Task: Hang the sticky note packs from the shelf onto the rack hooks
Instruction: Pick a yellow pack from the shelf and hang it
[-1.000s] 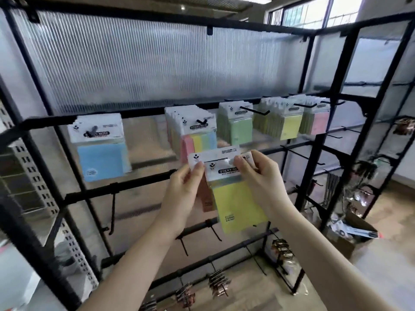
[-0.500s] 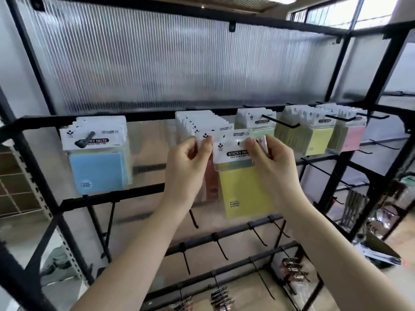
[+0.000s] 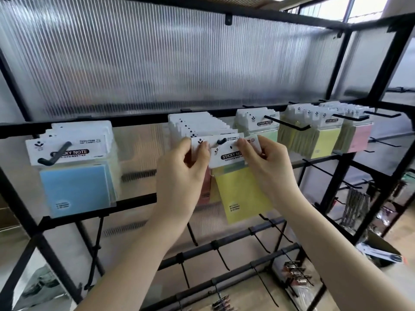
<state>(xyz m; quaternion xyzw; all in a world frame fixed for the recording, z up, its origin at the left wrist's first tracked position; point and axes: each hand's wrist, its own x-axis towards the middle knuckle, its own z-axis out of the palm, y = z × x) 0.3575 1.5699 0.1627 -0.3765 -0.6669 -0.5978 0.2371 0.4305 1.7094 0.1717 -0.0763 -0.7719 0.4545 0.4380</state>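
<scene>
A yellow sticky note pack (image 3: pixel 241 194) with a white header card hangs tilted in front of the middle hook (image 3: pixel 221 140) of the black rack. My left hand (image 3: pixel 182 176) pinches the left end of the header; my right hand (image 3: pixel 265 167) pinches its right end. The hook's black tip shows just above the pack's header, through the card of a pack behind it. A stack of packs (image 3: pixel 197 126) fills that hook behind the held one.
Blue packs (image 3: pixel 76 171) hang on the left hook. Green (image 3: pixel 260 124), yellow (image 3: pixel 323 138) and pink (image 3: pixel 359 135) packs hang on hooks to the right. Lower bars (image 3: pixel 224 245) carry bare hooks and some small metal items. A ribbed translucent panel (image 3: pixel 170 63) backs the rack.
Both hands have lifted the yellow pack from below the middle bar up to the middle hook. The pack's header now sits right at the hook tip. My view has moved closer.
</scene>
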